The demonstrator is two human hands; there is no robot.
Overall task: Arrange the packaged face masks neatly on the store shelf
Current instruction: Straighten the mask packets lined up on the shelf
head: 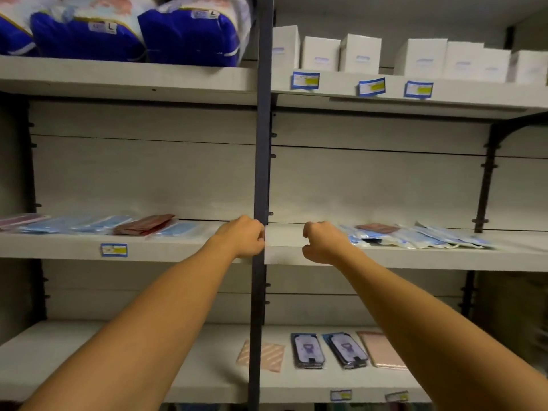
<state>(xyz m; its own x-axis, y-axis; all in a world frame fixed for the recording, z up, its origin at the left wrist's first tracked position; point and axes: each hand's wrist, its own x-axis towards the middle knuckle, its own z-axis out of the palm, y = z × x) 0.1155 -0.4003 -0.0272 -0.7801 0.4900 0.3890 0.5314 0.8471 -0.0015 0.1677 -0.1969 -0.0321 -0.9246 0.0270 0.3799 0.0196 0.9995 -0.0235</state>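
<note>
While I reach: both arms out at the grey middle shelf
Left hand: curled, holding nothing
Right hand: curled, holding nothing
Clear-wrapped blue and maroon face mask packets: heaped just right of it; more packets lie far left

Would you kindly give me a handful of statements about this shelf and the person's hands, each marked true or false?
1. Both hands hold a mask packet. False: the left hand and the right hand are curled at the middle shelf and hold nothing.
2. A dark red packet lies among the blue mask packets on the left of that shelf. True.
3. The white boxes stand on the bottom shelf. False: they stand on the top shelf, right of the dark upright post.
4. The mask packets on the right overlap in a loose pile. True.
5. The blue bulky packs sit at top left. True.
</note>
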